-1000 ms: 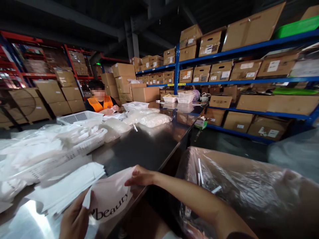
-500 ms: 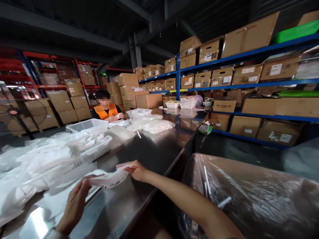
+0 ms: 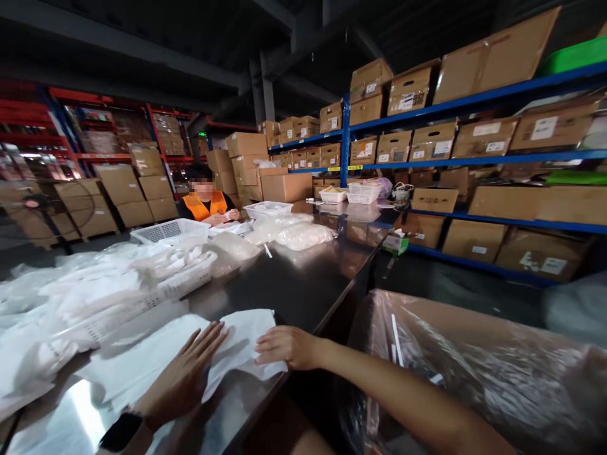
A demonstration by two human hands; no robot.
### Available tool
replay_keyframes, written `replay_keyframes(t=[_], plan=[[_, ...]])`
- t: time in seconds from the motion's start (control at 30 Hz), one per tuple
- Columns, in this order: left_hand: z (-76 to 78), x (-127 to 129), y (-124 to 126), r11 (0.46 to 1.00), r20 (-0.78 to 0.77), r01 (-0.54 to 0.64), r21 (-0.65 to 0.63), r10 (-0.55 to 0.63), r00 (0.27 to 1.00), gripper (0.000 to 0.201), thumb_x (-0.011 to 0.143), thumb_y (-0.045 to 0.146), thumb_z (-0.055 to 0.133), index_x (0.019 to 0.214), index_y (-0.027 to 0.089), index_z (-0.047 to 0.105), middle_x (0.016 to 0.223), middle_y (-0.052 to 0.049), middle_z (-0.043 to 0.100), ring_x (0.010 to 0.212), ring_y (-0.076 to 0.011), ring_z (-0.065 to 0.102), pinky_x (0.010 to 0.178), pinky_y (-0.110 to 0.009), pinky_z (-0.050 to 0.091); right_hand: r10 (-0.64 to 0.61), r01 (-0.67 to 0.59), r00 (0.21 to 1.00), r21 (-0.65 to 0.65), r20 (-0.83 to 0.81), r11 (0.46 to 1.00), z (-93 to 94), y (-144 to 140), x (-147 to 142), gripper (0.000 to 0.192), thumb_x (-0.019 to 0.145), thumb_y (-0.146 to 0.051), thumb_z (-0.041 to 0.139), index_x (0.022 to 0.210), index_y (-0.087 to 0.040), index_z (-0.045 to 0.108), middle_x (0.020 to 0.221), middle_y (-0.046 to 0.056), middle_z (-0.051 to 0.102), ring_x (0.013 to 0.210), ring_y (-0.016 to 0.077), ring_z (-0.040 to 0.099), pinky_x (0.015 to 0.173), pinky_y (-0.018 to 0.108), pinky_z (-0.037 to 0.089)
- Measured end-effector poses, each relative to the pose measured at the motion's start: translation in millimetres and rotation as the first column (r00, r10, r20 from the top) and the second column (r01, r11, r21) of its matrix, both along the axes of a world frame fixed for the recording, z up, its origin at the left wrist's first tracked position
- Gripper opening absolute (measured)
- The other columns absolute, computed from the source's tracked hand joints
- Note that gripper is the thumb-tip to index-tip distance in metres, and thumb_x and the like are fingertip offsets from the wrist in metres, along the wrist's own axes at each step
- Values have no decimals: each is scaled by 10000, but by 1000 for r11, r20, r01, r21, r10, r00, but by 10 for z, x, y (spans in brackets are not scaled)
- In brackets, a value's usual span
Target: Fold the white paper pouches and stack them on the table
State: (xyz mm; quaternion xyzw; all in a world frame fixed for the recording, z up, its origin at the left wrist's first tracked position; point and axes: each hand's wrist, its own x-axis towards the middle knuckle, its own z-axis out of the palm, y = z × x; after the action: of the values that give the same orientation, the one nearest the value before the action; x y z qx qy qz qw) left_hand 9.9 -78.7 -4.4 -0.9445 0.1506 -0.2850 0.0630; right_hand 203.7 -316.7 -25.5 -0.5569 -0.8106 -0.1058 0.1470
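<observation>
A thin, soft white sheet (image 3: 244, 328) lies spread on the metal table near its front edge; whether it is cloth or a bag I cannot tell. My left hand (image 3: 192, 366), with a dark watch at the wrist, rests flat on its left side, fingers stretched out. On the right side of the sheet, my right hand (image 3: 289, 346) lies with its fingers extended over the material. More white sheets (image 3: 152, 341) lie to the left, partly under my left hand and forearm.
Behind my left hand stands a white basket (image 3: 184, 281) heaped with white items. Clear plastic bags (image 3: 303, 234) lie farther back. Across the table sits a person in an orange vest (image 3: 208, 205). A plastic-lined box (image 3: 455, 354) stands at the right, before shelves of cartons.
The white sheet, held up and bunched between both hands with printing showing, is now spread flat on the table. Both hands have opened onto it, and the view has shifted slightly.
</observation>
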Motion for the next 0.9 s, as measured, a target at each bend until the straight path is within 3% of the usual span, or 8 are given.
replay_keyframes(t=[0.1, 0.2, 0.33, 0.5, 0.67, 0.9], plan=[[71, 192, -158, 994, -75, 58, 93, -51, 996, 850, 671, -48, 334, 1467, 249, 302, 1476, -33, 390, 1334, -230, 401, 1084, -446, 382, 16, -17, 1000, 22, 19, 1000, -14, -69, 26, 313, 936, -177, 428, 1177, -155, 627, 1243, 92, 626, 1275, 148, 464, 1074, 326, 372], [57, 287, -222, 971, -134, 175, 163, -154, 979, 716, 735, -1, 375, 1401, 257, 433, 1400, -37, 496, 1267, -246, 487, 1054, -450, 417, -15, 15, 1000, 30, 9, 999, -4, -109, 57, 402, 941, -281, 466, 1299, -110, 532, 1267, 117, 606, 1294, 152, 442, 1089, 318, 358], [-15, 250, -194, 944, -123, 233, 232, -210, 970, 576, 846, 36, 367, 1359, 268, 486, 1321, -41, 572, 1193, -201, 560, 1021, -370, 458, -51, 51, 997, -3, 59, 999, 37, -58, 101, 520, 912, -272, 513, 1388, -82, 426, 1387, 132, 498, 1359, 187, 347, 1135, 346, 286], [6, 159, -214, 940, -27, 247, 235, -248, 968, 480, 862, 100, 410, 1307, 225, 543, 1240, -30, 635, 1117, -175, 612, 1011, -284, 461, -34, 52, 984, -100, 174, 994, 49, 85, 98, 481, 914, -247, 507, 1370, -104, 452, 1375, 130, 512, 1325, 184, 402, 1130, 335, 279], [-21, 140, -264, 935, -39, 303, 182, -301, 953, 522, 835, 170, 475, 1354, 222, 491, 1223, -22, 646, 1101, -162, 620, 1002, -241, 464, 34, -11, 988, -154, 152, 988, 30, 76, 100, 458, 883, -195, 516, 1322, -68, 495, 1350, 119, 538, 1303, 185, 433, 1118, 294, 297], [-208, 95, -260, 959, -71, 223, 173, -213, 974, 703, 725, 71, 470, 1408, 229, 417, 1331, -17, 560, 1184, -177, 566, 1002, -288, 477, 15, -7, 998, -133, 58, 991, -116, -15, 169, 463, 864, -137, 470, 1320, -65, 499, 1379, 143, 498, 1341, 163, 375, 1139, 318, 272]])
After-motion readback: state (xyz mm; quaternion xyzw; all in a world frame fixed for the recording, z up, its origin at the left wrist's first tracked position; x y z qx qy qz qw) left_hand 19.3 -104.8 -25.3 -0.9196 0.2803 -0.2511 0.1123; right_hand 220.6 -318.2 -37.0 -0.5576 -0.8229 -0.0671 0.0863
